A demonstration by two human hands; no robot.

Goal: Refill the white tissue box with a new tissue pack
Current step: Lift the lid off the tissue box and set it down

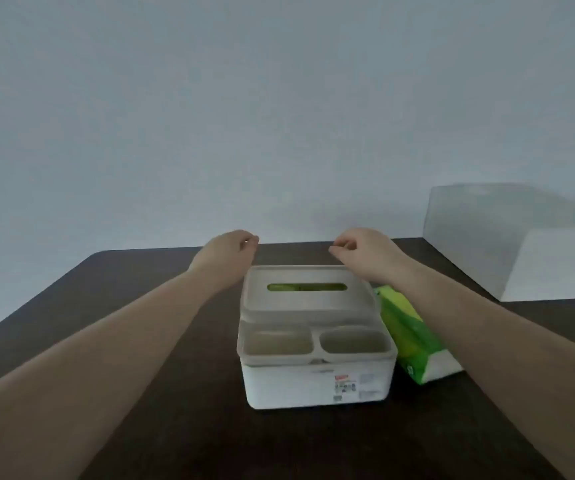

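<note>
Head view: left hand and right hand hovered beyond white tissue box, fingers curled together, empty; green tissue pack touched its right side.

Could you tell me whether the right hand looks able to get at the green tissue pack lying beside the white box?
Probably yes. The green tissue pack lies uncovered right of the white tissue box, directly under the right forearm; the right hand looks empty and would only need to draw back.

A white plastic tissue box with a small multicoloured label, green showing through its lid slot. A bright green and white tissue pack. Dark brown wooden table. Pale blue-grey wall.
</note>
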